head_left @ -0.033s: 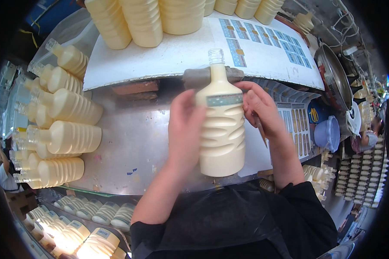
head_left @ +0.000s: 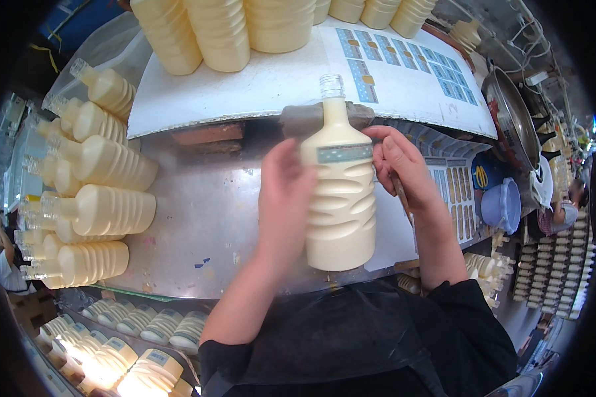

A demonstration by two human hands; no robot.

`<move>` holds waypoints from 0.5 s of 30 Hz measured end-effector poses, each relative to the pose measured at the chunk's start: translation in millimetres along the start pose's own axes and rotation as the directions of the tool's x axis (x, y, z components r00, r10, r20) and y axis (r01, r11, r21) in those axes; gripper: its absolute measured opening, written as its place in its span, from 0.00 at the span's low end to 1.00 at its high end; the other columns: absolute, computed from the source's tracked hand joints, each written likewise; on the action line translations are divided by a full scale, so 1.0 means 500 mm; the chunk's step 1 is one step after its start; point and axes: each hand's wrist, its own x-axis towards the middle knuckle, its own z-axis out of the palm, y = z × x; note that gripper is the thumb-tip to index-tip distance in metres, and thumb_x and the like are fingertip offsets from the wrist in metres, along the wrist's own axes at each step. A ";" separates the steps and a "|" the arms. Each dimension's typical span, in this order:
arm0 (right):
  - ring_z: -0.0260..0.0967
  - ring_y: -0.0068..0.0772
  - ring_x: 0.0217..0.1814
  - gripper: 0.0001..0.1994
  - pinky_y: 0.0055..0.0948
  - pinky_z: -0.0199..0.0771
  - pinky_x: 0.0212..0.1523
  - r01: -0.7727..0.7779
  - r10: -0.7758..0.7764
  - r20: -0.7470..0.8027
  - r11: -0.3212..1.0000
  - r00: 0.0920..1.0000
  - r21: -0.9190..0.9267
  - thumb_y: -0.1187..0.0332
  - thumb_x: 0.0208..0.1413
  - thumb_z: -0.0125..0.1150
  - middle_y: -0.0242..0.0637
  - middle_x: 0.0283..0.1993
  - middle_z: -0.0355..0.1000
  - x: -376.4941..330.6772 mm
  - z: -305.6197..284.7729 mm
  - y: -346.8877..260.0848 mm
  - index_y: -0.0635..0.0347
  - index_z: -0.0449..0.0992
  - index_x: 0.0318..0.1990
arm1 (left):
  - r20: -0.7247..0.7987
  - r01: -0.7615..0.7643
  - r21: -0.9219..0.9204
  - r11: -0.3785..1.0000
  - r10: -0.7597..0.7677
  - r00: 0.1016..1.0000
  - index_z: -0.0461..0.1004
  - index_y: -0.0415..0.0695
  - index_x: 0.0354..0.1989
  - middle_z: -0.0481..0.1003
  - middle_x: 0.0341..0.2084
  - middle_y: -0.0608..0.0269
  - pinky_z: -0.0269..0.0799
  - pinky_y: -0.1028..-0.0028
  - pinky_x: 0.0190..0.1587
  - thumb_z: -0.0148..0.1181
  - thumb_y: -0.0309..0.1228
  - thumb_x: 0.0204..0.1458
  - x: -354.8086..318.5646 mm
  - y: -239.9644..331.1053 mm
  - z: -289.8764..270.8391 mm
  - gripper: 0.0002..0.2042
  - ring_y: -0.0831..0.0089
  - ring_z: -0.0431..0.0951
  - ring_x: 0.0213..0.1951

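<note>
A cream bottle (head_left: 341,225) with a ribbed body and a clear threaded neck rests in front of me, its neck pointing away. Across its shoulder runs a blue-green label (head_left: 344,153) with pale dots. My left hand (head_left: 283,198) is at the bottle's left side, its fingers smeared by motion. At the label's right end, the fingertips of my right hand (head_left: 400,165) meet the bottle's edge. That hand is closed round a thin brown stick-like tool (head_left: 401,192), which slants down along the wrist. A grey cloth-like pad (head_left: 301,121) lies behind the bottle's neck.
Several unlabelled cream bottles (head_left: 116,210) lie stacked at the left; more stand on the raised white board (head_left: 271,83). Blue label sheets (head_left: 381,53) lie on that board. At the right are a purple bucket (head_left: 501,205) and a metal pan (head_left: 515,119). Labelled bottles (head_left: 157,360) sit lower left.
My left hand has shifted very slightly beside the bottle. The tool in my right hand has tilted a little. The bottle and label have stayed in place.
</note>
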 end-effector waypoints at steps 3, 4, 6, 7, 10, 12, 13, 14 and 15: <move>0.58 0.09 0.25 0.16 0.13 0.58 0.26 -0.060 0.059 -0.051 0.998 0.997 -0.028 0.57 0.71 0.54 0.22 0.30 0.67 -0.007 -0.009 0.018 0.62 0.76 0.53 | 0.068 -0.007 0.214 0.977 -0.007 0.998 0.50 0.40 0.74 0.67 0.62 0.44 0.68 0.61 0.65 0.66 0.31 0.56 -0.035 -0.001 -0.007 0.39 0.57 0.72 0.62; 0.58 0.09 0.25 0.16 0.13 0.58 0.26 -0.096 0.094 -0.050 0.994 0.994 -0.045 0.58 0.71 0.54 0.21 0.30 0.67 -0.012 -0.011 0.025 0.62 0.77 0.51 | 0.108 -0.024 0.230 0.973 -0.001 0.994 0.49 0.39 0.74 0.66 0.63 0.43 0.67 0.60 0.65 0.67 0.32 0.56 -0.040 0.002 -0.003 0.41 0.57 0.71 0.63; 0.58 0.09 0.23 0.16 0.13 0.57 0.24 -0.148 0.147 -0.022 0.988 0.989 -0.048 0.59 0.70 0.54 0.22 0.29 0.67 -0.020 -0.015 0.033 0.64 0.78 0.50 | 0.188 -0.063 0.263 0.963 0.013 0.982 0.47 0.38 0.75 0.66 0.65 0.42 0.66 0.59 0.66 0.69 0.33 0.54 -0.048 0.010 0.009 0.44 0.55 0.70 0.65; 0.58 0.09 0.21 0.16 0.14 0.56 0.21 -0.166 0.166 0.005 0.986 0.986 -0.034 0.61 0.70 0.53 0.23 0.29 0.68 -0.024 -0.018 0.036 0.66 0.78 0.51 | 0.185 -0.058 0.297 0.953 0.002 0.983 0.47 0.38 0.75 0.66 0.65 0.42 0.66 0.60 0.66 0.69 0.33 0.53 -0.049 0.012 0.010 0.45 0.55 0.70 0.65; 0.58 0.09 0.21 0.16 0.13 0.55 0.19 -0.175 0.178 0.030 0.982 0.984 -0.073 0.65 0.69 0.54 0.23 0.28 0.69 -0.036 -0.006 0.018 0.68 0.78 0.53 | 0.174 -0.015 0.338 0.941 -0.047 0.984 0.47 0.37 0.75 0.66 0.65 0.43 0.67 0.61 0.66 0.68 0.31 0.53 -0.046 0.012 0.012 0.44 0.57 0.70 0.65; 0.59 0.09 0.25 0.18 0.14 0.58 0.24 -0.167 0.171 0.015 0.977 0.985 -0.136 0.68 0.67 0.53 0.22 0.29 0.71 -0.049 -0.001 0.003 0.68 0.77 0.58 | 0.167 0.054 0.287 0.956 -0.105 0.980 0.47 0.38 0.76 0.66 0.65 0.45 0.67 0.61 0.66 0.67 0.30 0.53 -0.039 0.001 0.006 0.44 0.58 0.70 0.65; 0.63 0.11 0.28 0.17 0.15 0.61 0.28 -0.157 0.162 0.012 0.973 0.987 -0.171 0.69 0.66 0.53 0.24 0.31 0.73 -0.057 0.004 -0.009 0.67 0.78 0.57 | 0.173 0.090 0.215 0.972 -0.129 0.976 0.47 0.39 0.76 0.65 0.66 0.47 0.67 0.61 0.66 0.66 0.28 0.53 -0.037 -0.003 0.004 0.44 0.58 0.70 0.65; 0.66 0.12 0.32 0.16 0.16 0.65 0.32 -0.148 0.153 0.010 0.967 0.988 -0.206 0.69 0.65 0.52 0.26 0.32 0.75 -0.065 0.012 -0.028 0.67 0.79 0.55 | 0.181 0.129 0.143 0.981 -0.153 0.971 0.47 0.39 0.76 0.65 0.66 0.48 0.67 0.61 0.66 0.65 0.27 0.53 -0.035 -0.007 0.002 0.44 0.59 0.70 0.65; 0.69 0.14 0.36 0.16 0.17 0.68 0.35 -0.139 0.146 0.010 0.961 0.989 -0.239 0.70 0.64 0.52 0.28 0.34 0.77 -0.071 0.020 -0.041 0.66 0.80 0.54 | 0.187 0.168 0.071 0.983 -0.179 0.966 0.47 0.40 0.77 0.65 0.66 0.49 0.67 0.62 0.66 0.64 0.26 0.52 -0.034 -0.008 0.001 0.43 0.59 0.69 0.65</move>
